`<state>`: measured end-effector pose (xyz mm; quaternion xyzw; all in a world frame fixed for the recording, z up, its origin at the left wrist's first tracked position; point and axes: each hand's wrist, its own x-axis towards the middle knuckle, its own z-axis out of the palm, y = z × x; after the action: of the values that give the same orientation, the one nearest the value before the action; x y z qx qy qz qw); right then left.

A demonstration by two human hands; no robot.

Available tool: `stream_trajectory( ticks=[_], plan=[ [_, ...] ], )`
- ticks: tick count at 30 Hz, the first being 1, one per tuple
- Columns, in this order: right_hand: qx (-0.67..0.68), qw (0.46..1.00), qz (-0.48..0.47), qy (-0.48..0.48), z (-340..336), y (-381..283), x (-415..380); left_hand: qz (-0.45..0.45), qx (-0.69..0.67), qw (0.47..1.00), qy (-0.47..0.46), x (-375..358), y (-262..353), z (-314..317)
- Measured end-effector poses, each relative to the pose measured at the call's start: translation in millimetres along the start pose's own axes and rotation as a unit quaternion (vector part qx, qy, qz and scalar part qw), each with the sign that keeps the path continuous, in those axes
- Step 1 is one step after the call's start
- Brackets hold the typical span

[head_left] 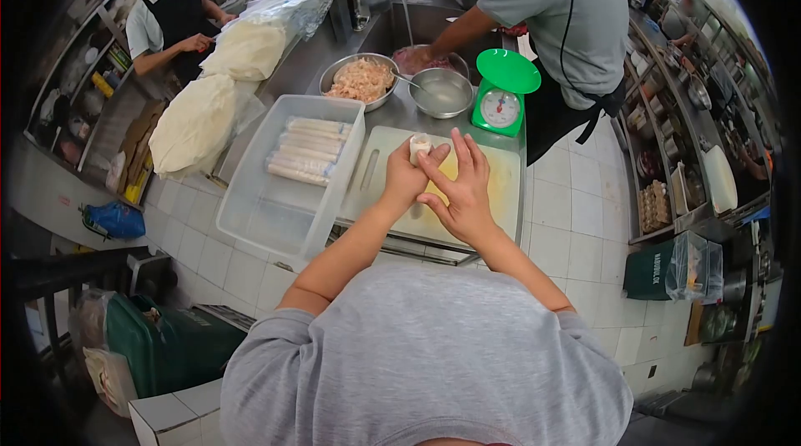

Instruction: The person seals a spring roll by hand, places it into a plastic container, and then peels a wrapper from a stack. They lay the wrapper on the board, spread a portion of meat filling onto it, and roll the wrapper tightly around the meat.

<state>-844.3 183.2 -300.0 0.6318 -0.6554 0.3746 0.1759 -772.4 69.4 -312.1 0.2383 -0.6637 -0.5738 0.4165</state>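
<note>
My left hand [405,177] is closed around a small pale dumpling [420,146], with filling showing at its top. Beside it, my right hand [465,197] has its fingers spread, and one fingertip reaches the dumpling's side. Both hands are over a white cutting board [496,171] with a yellowish wet patch. A metal bowl of pinkish ground filling [360,79] stands beyond the board, next to a bowl of cloudy liquid [442,93] with a spoon. To the left, a clear plastic tub [263,206] contains several long pale rolls [309,151] in clear wrap.
A green kitchen scale [502,95] stands right of the bowls. At the sink, a person in grey [559,20] reaches into a bowl under running water [406,20]. Large pale bags [196,125] lie left of the tub; another person [171,16] stands behind them.
</note>
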Motion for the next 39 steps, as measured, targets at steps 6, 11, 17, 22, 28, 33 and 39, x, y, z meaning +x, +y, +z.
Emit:
stream_trajectory(
  ticks=[6,11,17,22,28,33,39],
  plan=[
    [-0.038,0.999,0.027,-0.010,6,1,-2,-0.001,0.075,0.997,-0.037,2,-14,-4],
    [-0.065,0.997,0.031,-0.016,4,-3,2,0.007,0.106,0.994,-0.004,2,-13,2],
    [-0.021,0.998,0.014,-0.056,0,11,9,0.128,0.063,0.987,-0.079,-11,-24,5],
    [0.394,0.898,0.144,0.135,-7,20,-7,-0.071,0.022,0.982,-0.171,-14,9,6],
    [0.417,0.905,0.070,0.052,-13,29,-16,-0.160,-0.082,0.939,-0.293,-14,35,4],
    [0.308,0.951,-0.023,-0.023,-32,36,-5,-0.172,-0.079,0.896,-0.403,-9,28,-2],
    [0.230,0.972,-0.040,-0.036,-39,31,1,-0.122,-0.005,0.930,-0.346,-16,25,1]
  ],
)
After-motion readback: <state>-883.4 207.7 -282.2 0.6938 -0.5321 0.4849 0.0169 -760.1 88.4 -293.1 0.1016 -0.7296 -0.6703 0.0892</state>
